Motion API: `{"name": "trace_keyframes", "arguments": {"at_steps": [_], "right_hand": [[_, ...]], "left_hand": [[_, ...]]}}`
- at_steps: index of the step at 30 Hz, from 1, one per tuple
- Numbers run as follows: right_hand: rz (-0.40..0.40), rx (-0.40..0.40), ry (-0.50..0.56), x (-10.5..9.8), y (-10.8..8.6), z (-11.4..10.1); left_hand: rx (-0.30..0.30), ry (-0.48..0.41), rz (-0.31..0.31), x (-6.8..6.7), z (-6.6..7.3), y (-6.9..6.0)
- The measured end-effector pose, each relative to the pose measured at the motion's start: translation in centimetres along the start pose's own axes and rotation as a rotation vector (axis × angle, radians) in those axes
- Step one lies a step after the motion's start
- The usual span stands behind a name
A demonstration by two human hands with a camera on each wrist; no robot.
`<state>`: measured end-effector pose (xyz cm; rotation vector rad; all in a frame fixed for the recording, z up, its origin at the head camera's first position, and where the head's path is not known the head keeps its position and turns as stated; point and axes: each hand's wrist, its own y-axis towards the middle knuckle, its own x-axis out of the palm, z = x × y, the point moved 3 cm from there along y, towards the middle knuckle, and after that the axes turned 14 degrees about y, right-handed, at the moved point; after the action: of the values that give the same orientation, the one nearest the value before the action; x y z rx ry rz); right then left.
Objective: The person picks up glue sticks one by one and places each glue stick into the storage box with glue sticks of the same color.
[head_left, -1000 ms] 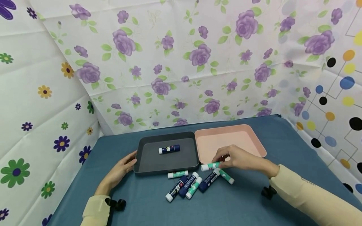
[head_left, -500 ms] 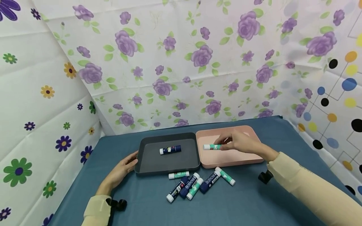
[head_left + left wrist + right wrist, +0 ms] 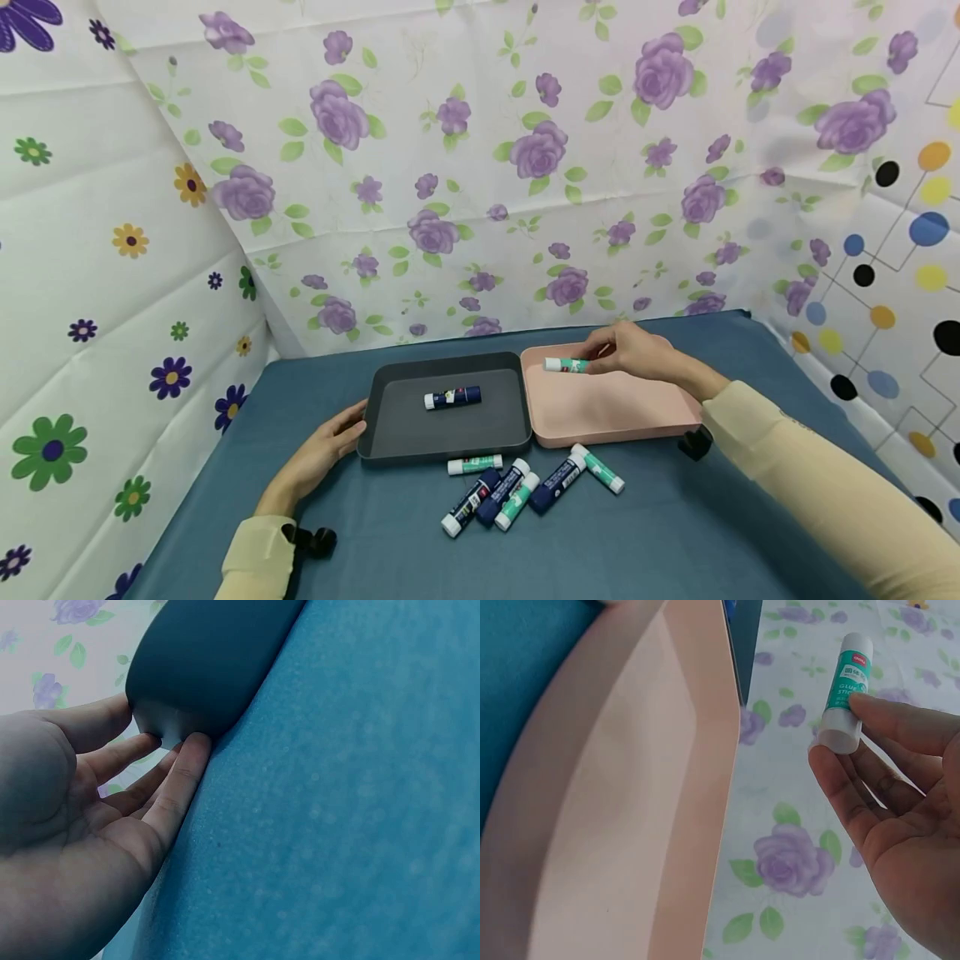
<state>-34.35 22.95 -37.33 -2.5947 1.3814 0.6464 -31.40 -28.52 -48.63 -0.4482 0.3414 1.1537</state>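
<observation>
Right hand (image 3: 626, 352): thumb and fingers brought close together, pinching one slim green cylindrical glue stick with white ends (image 3: 567, 365) and a printed label. The held stick projects leftward from the fingertips, one white end outermost. In the head view it shows against the far left part of a shallow pale-pink rectangular tray (image 3: 615, 417); in the right wrist view it stands out against the cloth, tilted.

Left hand (image 3: 322, 446): fingers fairly straight, a little spread, tips touching the outer wall at the left end of a shallow dark-grey rectangular tray (image 3: 412, 433).

Dark-grey tray: extends rightward from the left fingertips; its right side adjoins the pale-pink tray. Contents: one thick navy cylindrical glue stick with a white cap (image 3: 453, 397), lying on its side, well apart from the left fingers.

Loose items, lying between the two hands and nearer the person than the right fingers, on a blue cloth-covered table (image 3: 645, 533): one small green-and-white stick (image 3: 475, 465), just beside the dark-grey tray's near edge; a close group of one navy white-capped stick (image 3: 471, 502), a second navy stick (image 3: 503, 492) and a green white-ended stick (image 3: 517, 501); then a third navy stick (image 3: 558, 483), with a green stick with white ends (image 3: 597, 468) beside its far end.

Backdrop, beyond both sets of fingers: white cloth printed with purple roses (image 3: 450, 167).
</observation>
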Motion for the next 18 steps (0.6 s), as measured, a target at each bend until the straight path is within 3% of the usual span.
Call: {"name": "trace_keyframes", "arguments": {"at_steps": [11,18], "right_hand": [[0.004,0.039,0.041,-1.5,1.3,1.8],[0.015,0.07,0.007,-2.3,2.8,3.2]], "left_hand": [[-0.006,0.007,0.002,0.0,-0.3,0.2],[-0.005,0.008,0.004,-0.1,-0.3,0.1]]}}
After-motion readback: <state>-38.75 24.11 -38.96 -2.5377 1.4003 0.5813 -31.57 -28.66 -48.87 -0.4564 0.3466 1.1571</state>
